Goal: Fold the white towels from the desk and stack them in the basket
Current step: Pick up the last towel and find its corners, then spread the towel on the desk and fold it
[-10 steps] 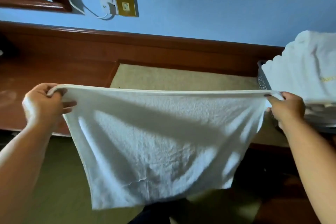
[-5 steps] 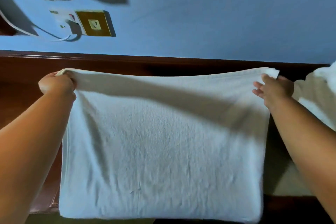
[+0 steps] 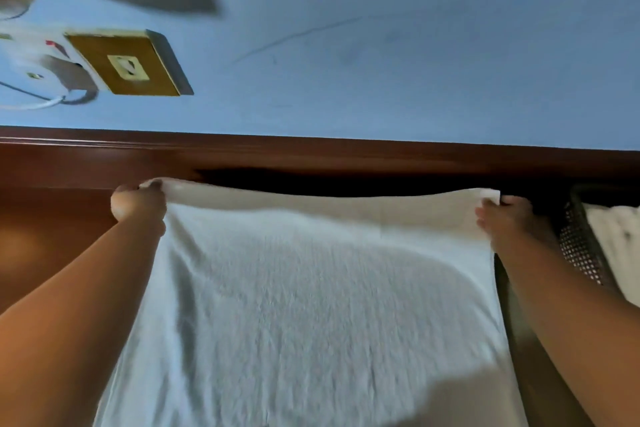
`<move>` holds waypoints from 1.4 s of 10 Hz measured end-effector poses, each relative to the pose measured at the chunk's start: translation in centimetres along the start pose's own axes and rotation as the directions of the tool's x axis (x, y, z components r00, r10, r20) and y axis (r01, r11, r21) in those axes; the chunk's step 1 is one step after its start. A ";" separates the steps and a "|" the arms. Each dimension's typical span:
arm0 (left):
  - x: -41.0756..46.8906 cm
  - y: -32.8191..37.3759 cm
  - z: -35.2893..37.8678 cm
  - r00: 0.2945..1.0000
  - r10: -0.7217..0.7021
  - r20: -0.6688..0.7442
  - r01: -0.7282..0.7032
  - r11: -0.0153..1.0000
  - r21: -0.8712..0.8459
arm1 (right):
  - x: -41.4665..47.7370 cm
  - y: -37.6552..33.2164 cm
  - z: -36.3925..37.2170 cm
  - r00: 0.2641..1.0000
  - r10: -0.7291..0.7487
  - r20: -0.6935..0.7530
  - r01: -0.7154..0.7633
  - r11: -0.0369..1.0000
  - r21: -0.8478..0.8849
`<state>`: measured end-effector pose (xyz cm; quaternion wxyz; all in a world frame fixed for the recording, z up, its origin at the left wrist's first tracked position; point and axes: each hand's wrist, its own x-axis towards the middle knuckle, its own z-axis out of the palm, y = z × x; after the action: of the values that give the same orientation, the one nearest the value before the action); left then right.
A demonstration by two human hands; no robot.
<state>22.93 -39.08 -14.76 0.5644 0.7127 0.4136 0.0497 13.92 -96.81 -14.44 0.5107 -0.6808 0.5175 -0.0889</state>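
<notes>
Presently in work: one white towel (image 3: 311, 305), spread wide over the desk (image 3: 52, 236). Its far edge is held just off the wood near the back rail, and its near edge runs out of frame.
Done so far: white cloth (image 3: 613, 236) already sits in the basket (image 3: 578, 243) (likely finished towels, though the blur hides how they are folded).
Left to do: by my reading, this towel is at the laying-out step. No finished fold shows, and I cannot tell whether it is already doubled. It has yet to be folded down to size and set on the stack. No other loose towels are in view, so how many remain is unknown.
Left hand (image 3: 138, 201): clenched round the far left corner, fingers curled over the edge, knuckles toward the wall.
Right hand (image 3: 505, 218): pinching the far right corner, which pokes out just above the fingers.
Arms: both stretched forward and well apart, the towel's full width between them. The far edge sags slightly between the two grips.
Basket position: dark mesh, just beside the right hand, at the right end of the desk.
Beyond: blue wall (image 3: 415, 62) above the rail, with a brass socket plate (image 3: 128, 68) and a white plug with cable at upper left.
</notes>
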 end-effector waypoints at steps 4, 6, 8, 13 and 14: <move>-11.4 -16.3 -1.5 0.844 0.244 0.477 -0.514 0.622 0.590 | -13.4 13.4 3.5 0.659 -0.343 0.669 0.740 0.452 -0.497; -18.5 -25.7 -14.9 0.994 0.067 0.086 -0.108 0.581 0.807 | -23.8 14.8 5.5 0.245 -0.132 0.961 0.954 0.208 -0.214; -21.7 -29.2 -21.4 0.997 -0.026 -0.071 0.072 0.620 0.781 | -35.2 12.8 15.9 -0.179 0.133 0.975 0.972 -0.126 0.196; -25.0 -28.7 -26.0 0.937 -0.047 0.345 -0.234 0.650 0.723 | -42.6 9.6 27.1 -0.312 0.247 0.917 0.463 -0.804 0.374; -29.3 -27.8 -23.7 0.843 0.017 0.538 -0.421 0.643 0.640 | -36.6 7.2 23.2 -0.248 0.156 0.956 0.486 -0.834 0.262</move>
<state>-23.75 -39.32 -18.18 0.3013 0.9129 0.1494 -0.2313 8.17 -53.28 -15.99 -0.2825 -0.7921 -0.5311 0.1037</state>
